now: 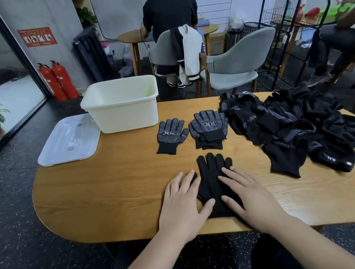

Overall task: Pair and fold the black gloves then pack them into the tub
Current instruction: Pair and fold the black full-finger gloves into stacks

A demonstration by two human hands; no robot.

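Head view: both hands flat on one glove, its length running straight away from the person

Closest to the person, the left hand (184, 202) and right hand (249, 194) lie palm down with straight, spread fingers, pressing a plain black glove (214, 167) onto the tabletop (113, 197). Neither hand pinches anything. The glove lies between them, cuff toward the person and fingertips pointing away. A fold across its middle would, I reckon, bring cuff and fingertips together. Whether a second glove lies beneath it, I cannot tell.

Farther out, a single glove (171, 135) lies dotted side up beside a small stack of gloves (208, 128), both with their fingers pointing away. To the right sprawls the loose heap of gloves (292, 125), closer to the right hand.

The cream tub (123, 116) stands at the far edge, forward and to the left, with nothing visible inside it. The left hand is the nearer one to it. Its clear lid (68, 140) lies just beside it, farther left
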